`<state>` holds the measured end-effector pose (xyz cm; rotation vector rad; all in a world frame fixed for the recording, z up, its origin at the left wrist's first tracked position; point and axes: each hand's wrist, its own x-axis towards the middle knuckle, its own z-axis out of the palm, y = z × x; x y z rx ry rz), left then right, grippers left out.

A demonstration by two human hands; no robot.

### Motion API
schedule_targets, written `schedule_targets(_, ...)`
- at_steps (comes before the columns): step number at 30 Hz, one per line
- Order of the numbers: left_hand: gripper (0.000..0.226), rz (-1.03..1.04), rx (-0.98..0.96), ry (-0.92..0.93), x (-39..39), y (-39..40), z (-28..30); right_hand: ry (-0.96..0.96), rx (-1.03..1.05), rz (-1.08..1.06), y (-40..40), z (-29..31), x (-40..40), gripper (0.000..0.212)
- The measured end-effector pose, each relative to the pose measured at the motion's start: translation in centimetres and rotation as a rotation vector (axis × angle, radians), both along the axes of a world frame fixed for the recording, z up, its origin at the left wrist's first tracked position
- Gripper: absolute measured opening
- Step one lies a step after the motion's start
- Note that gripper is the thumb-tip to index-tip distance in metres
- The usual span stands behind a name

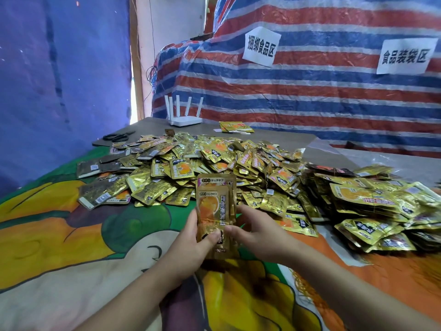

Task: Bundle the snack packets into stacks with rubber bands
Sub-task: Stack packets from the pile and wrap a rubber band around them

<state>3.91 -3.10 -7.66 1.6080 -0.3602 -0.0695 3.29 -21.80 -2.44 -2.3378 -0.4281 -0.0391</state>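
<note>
Small packet stack (216, 211) at lower centre, held upright above patterned cloth (71, 235): left hand (191, 240) grip pinches lower edge, thumb in front; right hand (255, 228) curls round right side, likely squaring edges before banding. Loose packet pile (214, 161) just behind on counter (286, 137).

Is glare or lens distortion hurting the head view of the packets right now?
Head view: foil glare speckles the loose packet pile, washing out many labels; wide-angle bending curves the table edges; the held stack, gripped by the left hand and right hand, stays sharp, with readable print.
</note>
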Motion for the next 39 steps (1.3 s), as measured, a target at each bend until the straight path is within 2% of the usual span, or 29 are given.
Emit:
schedule_targets(4, 0.048, 0.01, 0.089, -0.041, -0.3, -0.1, 0.1, 0.021, 0.136, -0.045, 0.8, -0.4, -0.5, 0.026)
schedule_targets(8, 0.053, 0.006, 0.146, -0.068, -0.2, -0.2, 0.1, 0.002, 0.099, -0.101, 1.1, -0.7, -0.4, 0.037)
schedule_targets(15, 0.058, -0.016, 0.186, -0.063, -0.5, 0.0, 0.4, -0.007, 0.17, -0.151, 0.8, -0.8, -0.2, 0.04)
schedule_targets(22, 0.067, -0.081, 0.266, -0.054, -0.5, -0.6, 2.8, 0.162, 0.332, -0.116, 0.0, 0.2, -0.6, 0.054)
schedule_targets(24, 0.077, -0.11, 0.28, -0.026, 0.1, -1.3, 4.4, 0.175, 0.413, -0.126, -0.6, 0.9, -0.7, 0.047)
schedule_targets(27, 0.088, -0.059, 0.376, -0.113, 0.9, -3.5, 7.2, 0.199, 0.62, -0.195, -1.9, 2.4, -0.8, 0.037)
schedule_targets(29, 0.096, -0.001, 0.325, -0.161, 1.5, -5.2, 8.8, 0.2, 0.773, -0.236, -3.3, 3.5, -0.6, 0.029)
schedule_targets(31, 0.099, -0.029, 0.198, -0.169, 2.0, -6.7, 9.9, 0.212, 0.915, -0.301, -5.2, 4.5, -0.2, 0.029)
schedule_targets(34, 0.087, -0.039, 0.152, -0.191, 3.4, -7.4, 9.4, 0.202, 1.085, -0.483, -8.7, 6.3, 0.9, 0.041)
schedule_targets(39, 0.049, 0.227, 0.445, -0.303, 5.9, -5.3, 3.4, 0.026, 1.152, -0.729, -17.2, 10.3, 3.5, 0.024)
